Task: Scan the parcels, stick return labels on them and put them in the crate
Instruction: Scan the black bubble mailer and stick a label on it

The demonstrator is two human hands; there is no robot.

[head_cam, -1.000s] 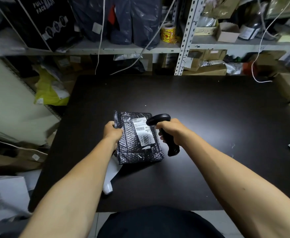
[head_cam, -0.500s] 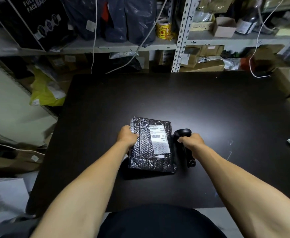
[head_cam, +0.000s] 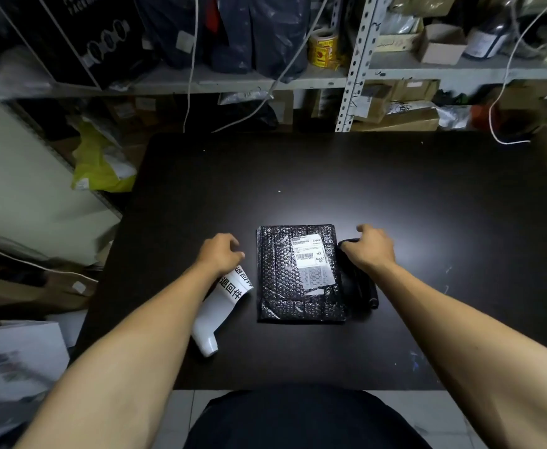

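Nearest the table's front edge lies a white strip of return labels (head_cam: 221,306) printed with black characters, its lower end curled into a small roll. The left hand (head_cam: 220,254) sits over the strip's upper end, fingers loosely curled; whether they pinch the strip or only rest on it cannot be told. Just right of the strip, apart from it, a black bubble-wrap parcel (head_cam: 298,277) lies flat on the black matte table (head_cam: 427,205), its white shipping label (head_cam: 311,260) with barcode facing up. Touching or just beside the parcel's right edge lies a black handheld barcode scanner (head_cam: 361,286), handle pointing toward the person. The right hand (head_cam: 371,249) is above the scanner's head, fingers relaxed and slightly spread, not closed round it. Beyond the table stand grey metal shelves (head_cam: 346,79) crowded with cardboard boxes, dark bags, and a yellow tape roll (head_cam: 324,48).
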